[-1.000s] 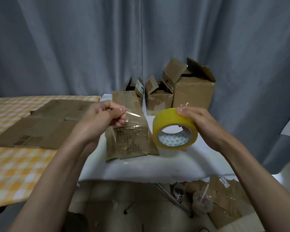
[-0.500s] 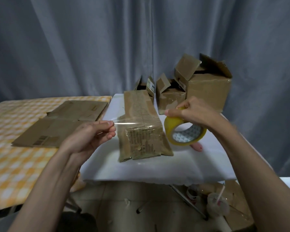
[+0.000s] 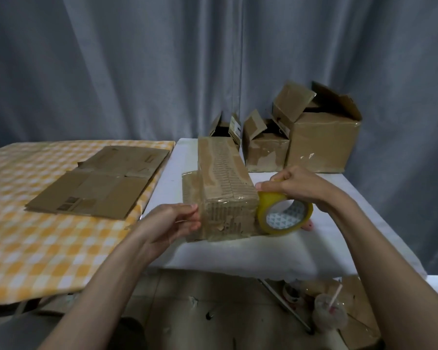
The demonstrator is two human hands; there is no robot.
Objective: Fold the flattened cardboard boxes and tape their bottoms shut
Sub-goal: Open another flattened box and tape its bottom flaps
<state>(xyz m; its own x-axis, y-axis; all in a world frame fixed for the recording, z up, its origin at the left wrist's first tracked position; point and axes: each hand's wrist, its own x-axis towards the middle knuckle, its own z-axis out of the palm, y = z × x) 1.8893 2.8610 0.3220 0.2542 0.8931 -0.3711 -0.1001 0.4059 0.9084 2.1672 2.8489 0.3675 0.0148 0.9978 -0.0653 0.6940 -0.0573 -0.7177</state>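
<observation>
A long folded cardboard box [image 3: 225, 183] lies on the white table [image 3: 240, 251], its near end facing me. A strip of clear tape [image 3: 228, 198] runs across that end's upper edge. My left hand [image 3: 172, 223] pinches the tape's free end at the box's left corner. My right hand [image 3: 299, 185] grips the yellow tape roll [image 3: 283, 213] at the box's right corner. Flattened cardboard boxes [image 3: 104, 183] lie stacked on the yellow checked table to the left.
Three folded boxes with open flaps stand at the back of the white table: a large one [image 3: 321, 142], a medium one [image 3: 266, 150], a small one [image 3: 225, 127]. A pink object [image 3: 308, 225] peeks out behind the roll. A plastic cup [image 3: 329, 314] and scraps lie on the floor.
Both hands have lowered the stretched tape from mid-air onto the near end of the box. The left hand moved right to the box's corner; the roll came down beside the box.
</observation>
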